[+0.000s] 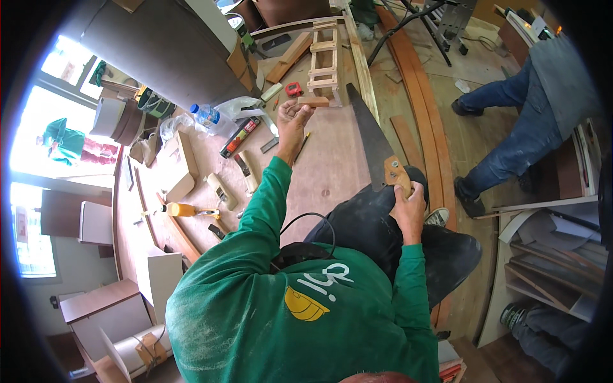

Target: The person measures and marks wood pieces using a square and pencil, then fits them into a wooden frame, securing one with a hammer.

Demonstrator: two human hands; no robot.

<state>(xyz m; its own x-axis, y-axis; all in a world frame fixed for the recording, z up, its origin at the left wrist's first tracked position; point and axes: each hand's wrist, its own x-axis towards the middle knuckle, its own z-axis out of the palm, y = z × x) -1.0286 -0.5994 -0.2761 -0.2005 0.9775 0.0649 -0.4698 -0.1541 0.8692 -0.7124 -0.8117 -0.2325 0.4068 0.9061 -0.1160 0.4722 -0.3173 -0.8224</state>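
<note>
My left hand (293, 124) holds a small brown wooden block (313, 101) between thumb and fingers, just below a pale wooden ladder-like frame (324, 48). My right hand (407, 210) grips the wooden handle of a handsaw (370, 136), whose dark blade points up toward the block and frame. A red tape measure (294, 89), a pencil (304, 143), a caulk tube (239, 136) and a small metal square (269, 143) lie on the pinkish board around my left hand. Wooden planes (246, 172) and a yellow-handled tool (182, 209) lie beside my left arm.
A plastic bottle (205, 115) stands among bags at the back left. Long orange planks (426, 147) run along my right. A person in jeans (498, 108) stands at right, beside stacked boards (549, 255). Another person in green (62, 142) is seen through the window.
</note>
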